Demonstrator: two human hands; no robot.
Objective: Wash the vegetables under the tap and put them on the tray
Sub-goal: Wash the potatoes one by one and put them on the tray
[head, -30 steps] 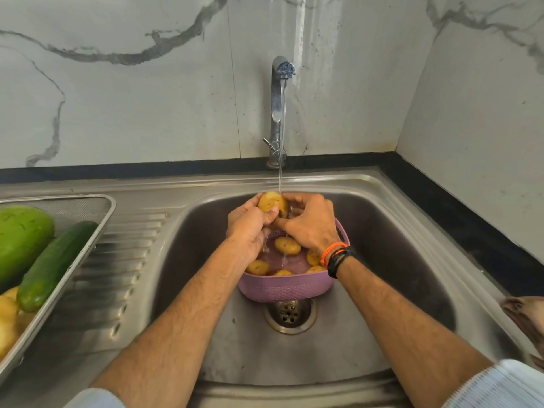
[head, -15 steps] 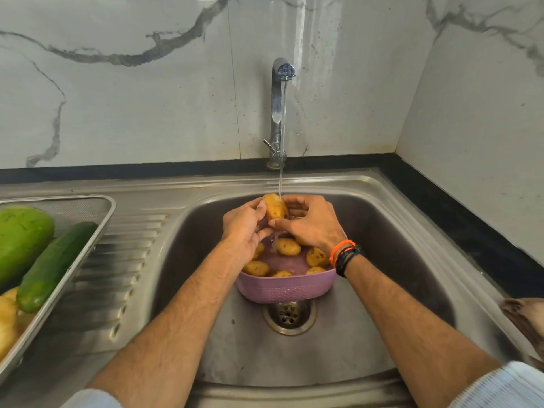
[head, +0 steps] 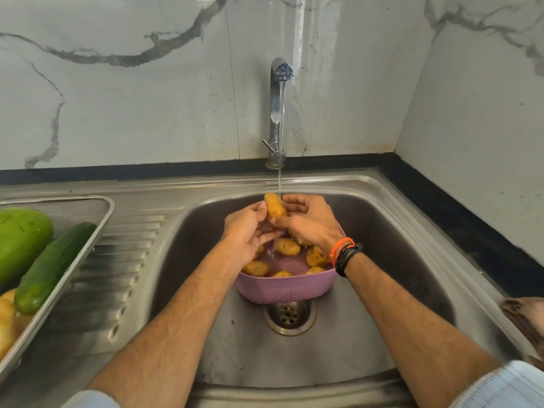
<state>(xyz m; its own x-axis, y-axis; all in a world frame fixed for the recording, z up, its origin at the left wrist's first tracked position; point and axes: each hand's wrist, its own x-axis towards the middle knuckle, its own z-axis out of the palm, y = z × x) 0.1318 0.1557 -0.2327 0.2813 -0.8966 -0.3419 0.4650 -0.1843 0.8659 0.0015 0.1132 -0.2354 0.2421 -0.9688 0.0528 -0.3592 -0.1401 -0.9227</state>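
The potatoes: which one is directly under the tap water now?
The potato gripped between the left hand and right hand, raised above the purple basket; the others lie inside it.

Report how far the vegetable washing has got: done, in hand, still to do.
Done, apparently: the tray on the drainboard already holds a cucumber, a large green fruit and some potatoes.
In hand: the left hand and right hand hold one potato in the tap's stream.
Left: several potatoes remain in the purple colander in the sink.
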